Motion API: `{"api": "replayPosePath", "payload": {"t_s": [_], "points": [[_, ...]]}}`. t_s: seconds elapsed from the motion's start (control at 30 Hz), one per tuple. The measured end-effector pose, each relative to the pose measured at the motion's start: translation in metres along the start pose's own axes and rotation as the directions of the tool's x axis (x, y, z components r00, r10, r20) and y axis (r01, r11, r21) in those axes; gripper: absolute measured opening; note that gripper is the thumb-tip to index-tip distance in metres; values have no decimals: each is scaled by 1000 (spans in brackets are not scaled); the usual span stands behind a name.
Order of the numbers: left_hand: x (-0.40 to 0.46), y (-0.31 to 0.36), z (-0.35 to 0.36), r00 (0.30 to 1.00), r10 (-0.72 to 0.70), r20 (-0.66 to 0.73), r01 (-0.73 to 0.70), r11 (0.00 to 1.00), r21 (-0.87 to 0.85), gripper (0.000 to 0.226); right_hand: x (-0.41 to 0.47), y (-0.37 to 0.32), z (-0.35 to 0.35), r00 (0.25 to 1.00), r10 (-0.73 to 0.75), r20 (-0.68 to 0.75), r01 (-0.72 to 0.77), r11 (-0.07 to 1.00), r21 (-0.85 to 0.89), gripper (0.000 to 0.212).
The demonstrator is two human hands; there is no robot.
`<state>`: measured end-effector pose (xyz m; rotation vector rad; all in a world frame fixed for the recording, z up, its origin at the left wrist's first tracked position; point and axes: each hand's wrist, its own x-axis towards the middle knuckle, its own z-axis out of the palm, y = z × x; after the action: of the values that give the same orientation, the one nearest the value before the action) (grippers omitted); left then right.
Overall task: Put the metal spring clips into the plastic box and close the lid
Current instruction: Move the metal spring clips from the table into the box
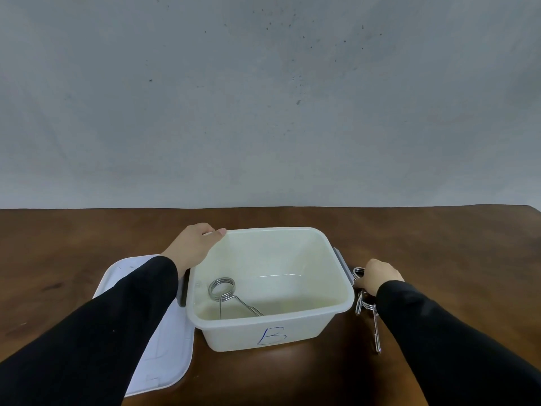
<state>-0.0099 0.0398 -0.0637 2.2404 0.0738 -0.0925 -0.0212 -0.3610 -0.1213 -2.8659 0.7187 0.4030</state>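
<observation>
A translucent white plastic box (263, 329) marked with a blue "B" stands open on the brown table, grey latches on its two sides. One metal spring clip (224, 290) lies inside, at its near left. My left hand (194, 246) rests on the box's far left rim, gripping it. The white lid (164, 356) lies flat to the left of the box, partly under my left sleeve. To the right of the box, my right hand (377, 278) is down on a small pile of spring clips (367, 306), fingers closed around one of them.
The brown wooden table (439, 238) runs back to a plain grey wall (263, 98). Bare table surface lies behind the box and on both far sides. My black sleeves cover the near left and near right of the table.
</observation>
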Motion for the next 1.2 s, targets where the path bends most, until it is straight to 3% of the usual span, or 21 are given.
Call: {"api": "replayPosePath", "payload": {"t_s": [0.2, 0.63, 0.83, 1.03, 1.2], "points": [[-1, 0, 1, 1000, 2, 1, -2, 1000, -18, 43, 2, 6, 2, 999, -2, -42, 4, 999, 51, 28], [2, -3, 1, 1000, -4, 6, 4, 1000, -23, 39, 3, 4, -3, 1000, 4, 18, -5, 998, 56, 32], [4, -5, 1, 1000, 5, 7, -5, 1000, -14, 40, 9, 16, -18, 1000, -5, 16, 3, 987, 162, 36], [5, -5, 1, 1000, 0, 15, 1, 1000, -21, 39, 11, 36, -14, 995, -96, -31, 101, 938, 330, 33], [5, -5, 1, 1000, 1, 17, -1, 1000, -5, 40, 10, 34, -12, 993, -110, -31, 114, 943, 312, 36]]}}
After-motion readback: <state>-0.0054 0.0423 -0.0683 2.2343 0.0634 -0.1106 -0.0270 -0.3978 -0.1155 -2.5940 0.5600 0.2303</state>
